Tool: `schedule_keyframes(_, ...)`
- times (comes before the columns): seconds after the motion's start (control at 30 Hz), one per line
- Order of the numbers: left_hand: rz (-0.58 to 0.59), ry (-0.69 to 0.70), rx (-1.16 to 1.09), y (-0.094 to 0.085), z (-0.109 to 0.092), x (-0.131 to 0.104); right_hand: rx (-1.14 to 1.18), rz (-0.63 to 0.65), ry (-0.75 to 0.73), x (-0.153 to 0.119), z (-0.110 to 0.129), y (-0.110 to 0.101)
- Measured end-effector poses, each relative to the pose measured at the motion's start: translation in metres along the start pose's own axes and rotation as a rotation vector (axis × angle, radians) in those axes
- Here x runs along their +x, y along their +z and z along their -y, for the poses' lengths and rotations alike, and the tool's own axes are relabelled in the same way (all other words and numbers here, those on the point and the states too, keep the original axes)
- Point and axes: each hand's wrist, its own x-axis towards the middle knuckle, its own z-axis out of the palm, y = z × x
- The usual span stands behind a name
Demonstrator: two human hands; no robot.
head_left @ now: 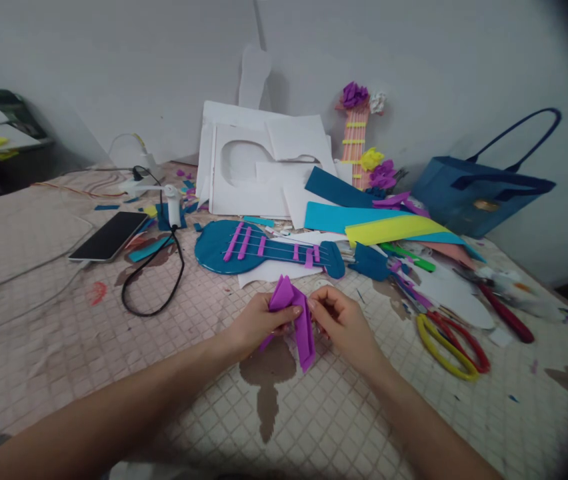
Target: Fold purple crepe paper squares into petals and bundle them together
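Note:
A folded purple paper piece (pixel 304 333) is held above the front middle of the table, its strips hanging down. My left hand (pixel 259 322) pinches it near its upper part, thumb across the front. At its right side my right hand (pixel 337 318) has its fingers closed against the purple edge. Just behind both hands lies a blue guitar shape (pixel 229 248) with purple bars and thin pale strings, partly on a white sheet.
Red-and-yellow-handled scissors (pixel 447 347) and a red-handled tool (pixel 507 310) lie right. Behind are coloured strips (pixel 394 230), white boards (pixel 244 193), a pink flower-topped neck (pixel 355 137) and a blue bag (pixel 489 197). Left are a phone (pixel 109 237) and black cable (pixel 183 267).

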Motion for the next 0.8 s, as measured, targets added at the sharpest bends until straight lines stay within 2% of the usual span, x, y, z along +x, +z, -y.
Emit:
schedule_keyframes(0.3, 0.032, -0.008, 0.026, -0.003, 0.002, 0.001, -0.045, -0.015, -0.072, 0.0, -0.001, 0.003)
schedule_keyframes(0.8, 0.013, -0.024, -0.011, 0.0, 0.003, 0.002, -0.039, -0.121, -0.059, 0.001, -0.007, 0.012)
